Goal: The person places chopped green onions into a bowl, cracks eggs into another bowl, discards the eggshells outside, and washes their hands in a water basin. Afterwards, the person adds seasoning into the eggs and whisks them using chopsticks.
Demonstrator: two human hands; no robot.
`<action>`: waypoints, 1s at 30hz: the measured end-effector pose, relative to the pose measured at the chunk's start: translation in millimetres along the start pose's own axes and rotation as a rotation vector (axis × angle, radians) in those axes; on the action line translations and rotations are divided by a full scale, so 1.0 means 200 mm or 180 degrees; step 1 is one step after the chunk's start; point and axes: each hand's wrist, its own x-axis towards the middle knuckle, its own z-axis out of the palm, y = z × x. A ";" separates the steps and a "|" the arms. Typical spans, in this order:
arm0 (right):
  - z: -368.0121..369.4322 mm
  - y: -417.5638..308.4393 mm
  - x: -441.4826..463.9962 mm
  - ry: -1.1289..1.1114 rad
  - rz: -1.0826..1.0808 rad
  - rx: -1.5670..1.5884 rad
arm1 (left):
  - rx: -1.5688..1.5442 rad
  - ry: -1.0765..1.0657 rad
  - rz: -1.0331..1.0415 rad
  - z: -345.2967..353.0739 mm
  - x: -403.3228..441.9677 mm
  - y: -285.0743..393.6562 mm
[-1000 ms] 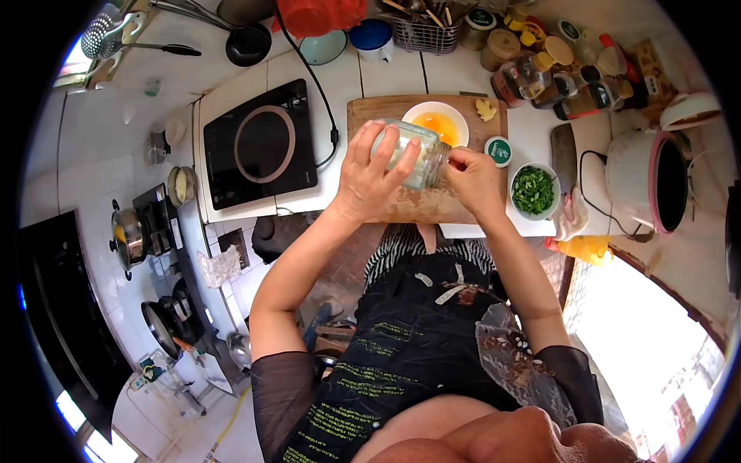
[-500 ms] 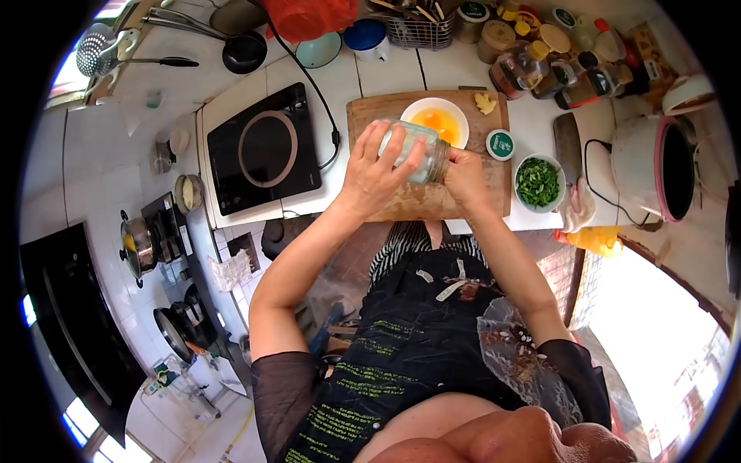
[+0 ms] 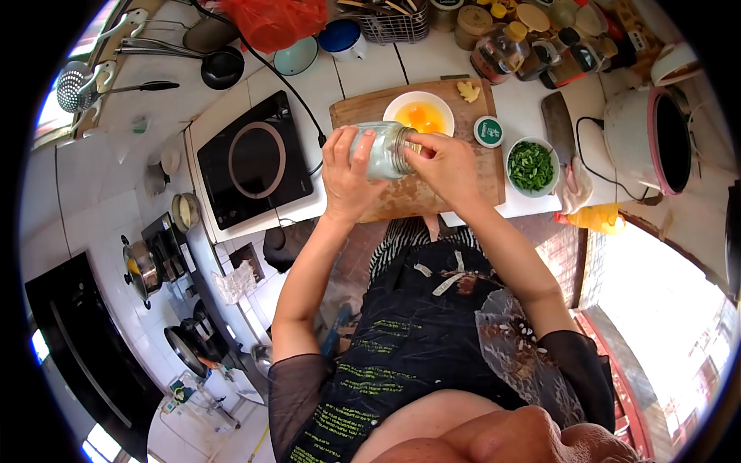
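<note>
My left hand (image 3: 347, 174) is wrapped round a glass jar (image 3: 380, 160), tilted on its side with the threaded mouth pointing right. At that mouth my right hand (image 3: 448, 167) is closed, its fingertips at the opening; what they hold, if anything, is hidden. Just beyond the jar, a white bowl (image 3: 394, 103) with several egg yolks (image 3: 421, 118) sits on the wooden cutting board (image 3: 475, 174). A green and white lid (image 3: 488, 132) and a piece of ginger (image 3: 468, 92) lie on the board's right part.
Right of the board stands a bowl of chopped greens (image 3: 531, 167), with a cleaver (image 3: 557, 127) beyond it. An induction cooker (image 3: 255, 160) is on the left, its black cord (image 3: 289, 89) running past the board. Bottles (image 3: 500, 54) and a rice cooker (image 3: 641, 139) line the right side.
The jar has turned closer to level and shifted left off the egg bowl in view. My right hand has moved from under the jar's neck to its mouth.
</note>
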 end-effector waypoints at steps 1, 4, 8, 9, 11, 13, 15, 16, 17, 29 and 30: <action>0.02 0.00 0.01 0.0079 0.0252 -0.0040 | 0.0002 -0.0001 0.0001 0.01 0.00 0.01; 0.10 0.07 0.00 0.0475 0.0701 0.0924 | 0.0153 -0.0009 0.0076 0.02 0.01 0.03; 0.12 0.11 -0.01 0.0572 0.0985 0.0996 | 0.0221 -0.0111 0.0151 0.03 0.00 0.04; 0.11 0.11 -0.01 0.0365 0.0910 0.0740 | 0.0235 -0.0140 0.0155 0.03 0.00 0.04; 0.07 0.14 -0.01 0.0164 0.0835 0.0486 | 0.0261 -0.0151 0.0208 0.03 0.00 0.04; 0.03 0.18 -0.01 -0.0464 0.0635 0.0458 | 0.0299 -0.0158 0.0243 0.03 0.01 0.04; -0.03 0.15 -0.05 -0.0300 0.0085 0.0333 | 0.0112 -0.0094 0.0093 0.01 0.02 0.03; -0.08 0.10 -0.07 -0.0114 -0.0449 0.0197 | 0.0114 -0.0106 0.0093 0.00 0.03 0.03; -0.12 0.08 -0.08 -0.0110 -0.0443 0.0202 | -0.0323 -0.0043 -0.0211 -0.01 0.03 0.02; -0.23 -0.18 -0.06 -0.1191 -0.0864 -0.0712 | -0.0896 0.0081 -0.0374 0.00 0.06 0.05; -0.20 -0.14 -0.05 -0.1080 -0.0883 -0.0494 | -0.0824 0.0063 -0.0333 -0.01 0.06 0.05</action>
